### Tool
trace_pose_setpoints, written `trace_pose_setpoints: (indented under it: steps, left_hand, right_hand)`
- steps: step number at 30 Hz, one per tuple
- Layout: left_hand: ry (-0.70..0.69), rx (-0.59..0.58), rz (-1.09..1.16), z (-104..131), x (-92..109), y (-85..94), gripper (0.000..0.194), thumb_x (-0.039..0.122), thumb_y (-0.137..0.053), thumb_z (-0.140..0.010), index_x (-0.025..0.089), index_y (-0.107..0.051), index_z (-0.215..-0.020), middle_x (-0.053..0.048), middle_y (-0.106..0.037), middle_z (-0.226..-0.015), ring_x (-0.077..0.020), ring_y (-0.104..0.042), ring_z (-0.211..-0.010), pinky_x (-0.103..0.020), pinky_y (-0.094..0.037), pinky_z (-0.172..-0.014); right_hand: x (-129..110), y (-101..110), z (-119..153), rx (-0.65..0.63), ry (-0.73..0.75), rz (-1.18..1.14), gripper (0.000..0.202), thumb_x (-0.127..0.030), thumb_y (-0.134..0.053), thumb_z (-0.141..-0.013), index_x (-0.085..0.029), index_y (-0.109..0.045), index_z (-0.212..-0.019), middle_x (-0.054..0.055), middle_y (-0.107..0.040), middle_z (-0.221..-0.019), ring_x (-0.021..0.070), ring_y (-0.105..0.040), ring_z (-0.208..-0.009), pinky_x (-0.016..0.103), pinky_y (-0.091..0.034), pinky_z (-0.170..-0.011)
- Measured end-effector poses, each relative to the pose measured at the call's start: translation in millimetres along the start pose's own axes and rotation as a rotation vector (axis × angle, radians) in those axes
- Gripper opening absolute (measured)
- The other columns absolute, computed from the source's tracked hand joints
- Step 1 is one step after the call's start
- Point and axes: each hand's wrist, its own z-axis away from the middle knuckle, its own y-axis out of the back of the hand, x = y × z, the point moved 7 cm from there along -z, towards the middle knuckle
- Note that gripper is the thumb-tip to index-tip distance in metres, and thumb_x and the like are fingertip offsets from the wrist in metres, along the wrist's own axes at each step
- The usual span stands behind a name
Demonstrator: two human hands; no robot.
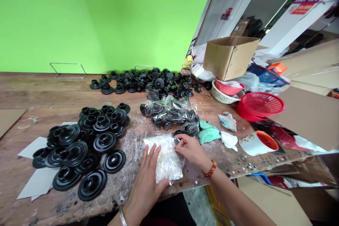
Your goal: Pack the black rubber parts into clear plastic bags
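Note:
A stack of clear plastic bags [166, 164] lies flat at the table's front edge, between my hands. My left hand [147, 174] rests along the stack's left side, fingers stretched out and thumb at its lower edge. At the upper right corner, my right hand [189, 148] pinches the edge of a plastic bag between thumb and fingers. Just beyond lie black round parts in clear wrapping [174, 114]. Larger black flanged discs with raised hubs [91, 183] are heaped to the left of my left hand.
Many small black parts [159, 83] are piled along the green wall [111, 17]. On the right are green cloth [209, 132], a white cup with orange inside [258, 143], a red basket [261, 105] and a cardboard box [229, 58]. White paper sheets [37, 183] lie under the discs.

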Motion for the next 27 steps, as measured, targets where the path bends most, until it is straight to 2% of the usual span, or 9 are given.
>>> trace_pose_setpoints:
  steps: [6,8,10,12,15,16,18,22,27]
  left_hand:
    - [0.014,-0.007,0.027,2,-5,-0.3,0.102,0.017,-0.070,-0.074,0.031,-0.005,-0.152,-0.008,-0.022,-0.160,-0.0303,-0.001,-0.147,-0.057,-0.022,-0.115]
    - [0.021,-0.036,0.066,4,0,10.1,0.103,0.024,-0.075,-0.072,0.031,-0.011,-0.152,-0.009,-0.020,-0.161,-0.0322,0.000,-0.147,-0.059,-0.019,-0.114]
    - [0.035,-0.017,0.155,6,9,30.3,0.102,0.037,-0.078,-0.069,0.030,-0.018,-0.151,-0.011,-0.020,-0.160,-0.0343,-0.003,-0.147,-0.059,-0.019,-0.114]
    - [0.085,0.047,0.274,10,17,55.5,0.094,0.044,-0.078,-0.068,0.027,-0.031,-0.147,-0.013,-0.033,-0.155,-0.0353,-0.023,-0.144,-0.054,-0.028,-0.112]
    - [0.257,0.051,0.437,16,16,79.0,0.038,0.044,-0.067,-0.079,0.023,-0.068,-0.111,-0.008,-0.072,-0.105,-0.0275,-0.066,-0.099,-0.037,-0.051,-0.087]
    - [0.309,0.053,0.471,19,13,84.1,0.026,0.043,-0.061,-0.083,0.022,-0.072,-0.094,-0.005,-0.074,-0.086,-0.0234,-0.067,-0.082,-0.032,-0.053,-0.076]
    - [0.372,0.101,0.512,24,3,93.8,0.030,0.043,-0.056,-0.087,0.021,-0.073,-0.075,-0.002,-0.071,-0.071,-0.0199,-0.064,-0.070,-0.027,-0.050,-0.068]
    - [0.408,0.230,0.599,35,-20,106.7,0.022,0.039,-0.063,-0.081,0.024,-0.077,-0.087,-0.005,-0.075,-0.100,-0.0236,-0.065,-0.096,-0.030,-0.049,-0.087]
    - [0.528,0.255,0.703,47,-42,105.7,0.020,0.039,-0.073,-0.071,0.021,-0.077,-0.076,-0.001,-0.072,-0.067,-0.0174,-0.062,-0.066,-0.024,-0.049,-0.064]
  right_hand:
    - [-45,74,22,0.393,0.216,0.031,0.014,-0.028,-0.054,-0.087,-0.020,-0.066,-0.089,0.004,-0.067,-0.083,0.0193,-0.058,-0.073,0.031,-0.044,-0.069]
    - [-70,78,33,0.313,0.318,0.068,0.013,-0.025,-0.056,-0.087,-0.022,-0.066,-0.094,0.004,-0.066,-0.085,0.0195,-0.058,-0.076,0.031,-0.043,-0.071]
    - [-92,56,43,0.065,0.410,0.064,0.014,-0.021,-0.059,-0.085,-0.023,-0.067,-0.096,0.003,-0.065,-0.086,0.0189,-0.058,-0.077,0.030,-0.044,-0.070]
    - [-109,26,54,-0.168,0.474,0.001,0.019,-0.018,-0.062,-0.083,-0.025,-0.066,-0.100,0.002,-0.065,-0.086,0.0188,-0.058,-0.080,0.030,-0.045,-0.072]
    - [-126,-8,58,-0.296,0.507,-0.129,0.036,-0.013,-0.064,-0.079,-0.027,-0.061,-0.113,0.001,-0.067,-0.090,0.0195,-0.059,-0.090,0.032,-0.044,-0.084]
    - [-129,-16,55,-0.304,0.499,-0.162,0.041,-0.012,-0.065,-0.078,-0.026,-0.060,-0.116,0.000,-0.068,-0.089,0.0199,-0.059,-0.092,0.033,-0.043,-0.087]
    - [-132,-27,44,-0.320,0.446,-0.200,0.039,-0.012,-0.066,-0.075,-0.025,-0.063,-0.112,-0.001,-0.069,-0.084,0.0204,-0.059,-0.091,0.033,-0.041,-0.089]
    - [-136,-53,31,-0.434,0.357,-0.284,0.009,-0.017,-0.063,-0.080,-0.019,-0.071,-0.078,0.000,-0.067,-0.074,0.0162,-0.059,-0.074,0.025,-0.042,-0.070]
    - [-142,-87,41,-0.449,0.455,-0.201,0.023,-0.022,-0.056,-0.088,-0.017,-0.062,-0.066,-0.003,-0.054,-0.061,0.0111,-0.048,-0.061,0.023,-0.033,-0.059]
